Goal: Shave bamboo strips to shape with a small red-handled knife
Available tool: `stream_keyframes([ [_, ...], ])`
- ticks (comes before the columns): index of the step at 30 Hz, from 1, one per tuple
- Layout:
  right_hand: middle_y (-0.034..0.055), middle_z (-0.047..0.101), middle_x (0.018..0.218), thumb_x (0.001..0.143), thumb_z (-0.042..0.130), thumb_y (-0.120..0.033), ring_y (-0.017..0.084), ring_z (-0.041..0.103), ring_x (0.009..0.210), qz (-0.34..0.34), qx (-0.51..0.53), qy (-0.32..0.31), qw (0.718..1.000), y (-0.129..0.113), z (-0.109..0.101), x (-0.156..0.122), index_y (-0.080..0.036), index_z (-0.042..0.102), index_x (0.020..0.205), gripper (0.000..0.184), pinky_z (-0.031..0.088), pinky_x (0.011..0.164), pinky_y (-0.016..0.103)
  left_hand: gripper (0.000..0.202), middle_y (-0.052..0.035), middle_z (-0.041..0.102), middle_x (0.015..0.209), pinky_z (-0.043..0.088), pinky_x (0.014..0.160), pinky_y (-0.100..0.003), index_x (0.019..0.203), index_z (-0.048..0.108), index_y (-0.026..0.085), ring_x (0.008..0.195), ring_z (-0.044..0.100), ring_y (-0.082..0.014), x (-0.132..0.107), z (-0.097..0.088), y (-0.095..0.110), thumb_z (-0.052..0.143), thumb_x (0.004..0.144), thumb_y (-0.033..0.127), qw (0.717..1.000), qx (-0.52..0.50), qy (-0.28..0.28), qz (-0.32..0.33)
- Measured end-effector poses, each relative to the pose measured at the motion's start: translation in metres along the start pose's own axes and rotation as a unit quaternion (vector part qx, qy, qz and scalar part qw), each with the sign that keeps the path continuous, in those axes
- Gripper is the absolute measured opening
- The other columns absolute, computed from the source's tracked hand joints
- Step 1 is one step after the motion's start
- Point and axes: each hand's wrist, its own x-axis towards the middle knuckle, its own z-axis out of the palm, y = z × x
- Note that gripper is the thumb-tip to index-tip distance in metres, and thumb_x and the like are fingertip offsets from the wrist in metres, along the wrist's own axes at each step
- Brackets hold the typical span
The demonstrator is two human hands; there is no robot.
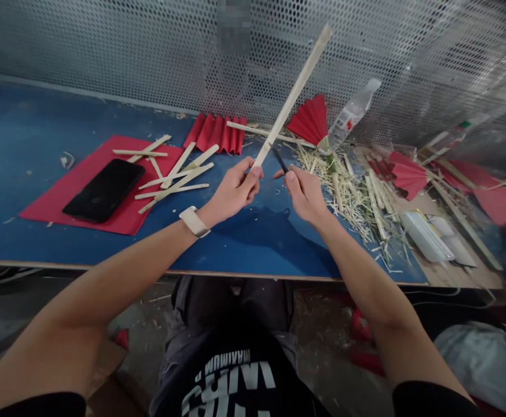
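Note:
My left hand (pixel 237 188) is closed round the lower end of a long pale wooden strip (pixel 294 95), which slants up and to the right. My right hand (pixel 304 191) grips a knife with a thin dark blade (pixel 280 159); the blade's tip lies close to the strip, just above my left fingers. Whether the blade touches the wood I cannot tell. Beyond my hands another pale strip (pixel 265 132) lies across the table, beside a pleated red paper sheet (pixel 215 133). A red paper fan (pixel 311 121) stands behind my right hand.
Several short wood strips (pixel 178 174) and a black phone (pixel 104 190) lie on and beside red paper (pixel 61 194) at the left. Shavings (pixel 352 200), a plastic bottle (pixel 352 113) and another red fan (pixel 409 175) are on the right. A perforated metal panel (pixel 126 58) backs the blue table (pixel 253 255).

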Motion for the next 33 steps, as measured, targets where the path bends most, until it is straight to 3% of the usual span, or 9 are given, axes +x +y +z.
stream_keyframes([
  [5, 0.0058, 0.064, 0.084, 0.112, 0.032, -0.083, 0.024, 0.062, 0.080, -0.040, -0.056, -0.041, 0.997, 0.002, -0.007, 0.005, -0.027, 0.067, 0.097, 0.068, 0.045, 0.079, 0.038, 0.039, 0.0096, 0.041, 0.068, 0.029, 0.043, -0.019, 0.107, 0.059, 0.023, 0.046, 0.033, -0.0059, 0.001, -0.002, -0.002, 0.056, 0.116, 0.061, 1.000, 0.005, 0.009, -0.009],
  [11, 0.0013, 0.058, 0.073, 0.113, 0.043, -0.072, 0.022, 0.052, 0.066, -0.018, -0.077, -0.090, 0.993, 0.008, -0.004, 0.004, -0.028, 0.061, 0.100, 0.049, 0.035, 0.071, 0.036, 0.028, 0.0105, 0.043, 0.068, 0.030, 0.044, -0.019, 0.105, 0.045, 0.027, 0.046, 0.032, -0.0066, 0.000, -0.001, -0.004, 0.047, 0.120, 0.051, 0.999, -0.003, 0.014, -0.033],
  [15, 0.0009, 0.057, 0.073, 0.114, 0.045, -0.069, 0.021, 0.053, 0.067, -0.025, -0.079, -0.089, 0.993, 0.009, -0.003, 0.004, -0.027, 0.062, 0.098, 0.048, 0.037, 0.070, 0.035, 0.031, 0.0093, 0.045, 0.072, 0.030, 0.044, -0.019, 0.106, 0.047, 0.027, 0.047, 0.034, -0.0066, 0.001, -0.003, -0.003, 0.053, 0.117, 0.055, 1.000, 0.002, 0.003, -0.016],
  [21, 0.0002, 0.054, 0.070, 0.113, 0.047, -0.070, 0.019, 0.048, 0.064, -0.030, -0.083, -0.077, 0.993, 0.006, -0.003, 0.005, -0.027, 0.058, 0.091, 0.050, 0.035, 0.068, 0.036, 0.040, 0.0087, 0.038, 0.068, 0.029, 0.046, -0.023, 0.101, 0.054, 0.025, 0.050, 0.030, -0.0085, 0.001, -0.007, -0.005, 0.060, 0.113, 0.063, 0.999, 0.031, -0.010, 0.026],
  [25, 0.0003, 0.056, 0.071, 0.112, 0.046, -0.076, 0.019, 0.047, 0.063, -0.041, -0.075, -0.081, 0.993, 0.005, -0.003, 0.006, -0.026, 0.060, 0.092, 0.055, 0.035, 0.068, 0.037, 0.051, 0.0055, 0.046, 0.069, 0.032, 0.049, -0.025, 0.093, 0.055, 0.024, 0.054, 0.039, -0.0092, 0.000, -0.008, -0.008, 0.072, 0.104, 0.070, 0.992, 0.104, 0.008, 0.075],
  [29, 0.0009, 0.058, 0.072, 0.110, 0.045, -0.080, 0.019, 0.049, 0.063, -0.056, -0.073, -0.085, 0.992, 0.006, -0.003, 0.007, -0.026, 0.061, 0.092, 0.059, 0.037, 0.069, 0.038, 0.058, 0.0095, 0.035, 0.063, 0.027, 0.043, -0.025, 0.088, 0.048, 0.025, 0.046, 0.032, -0.0072, 0.001, -0.008, -0.010, 0.065, 0.104, 0.078, 0.998, 0.038, -0.024, 0.035],
  [33, 0.0022, 0.062, 0.074, 0.111, 0.045, -0.078, 0.020, 0.053, 0.065, -0.061, -0.084, -0.096, 0.990, 0.006, -0.007, 0.008, -0.025, 0.065, 0.094, 0.059, 0.039, 0.069, 0.038, 0.055, 0.0147, 0.024, 0.062, 0.020, 0.037, -0.024, 0.099, 0.048, 0.027, 0.039, 0.020, -0.0060, -0.001, -0.007, -0.005, 0.070, 0.101, 0.077, 0.996, -0.039, -0.068, -0.031],
])
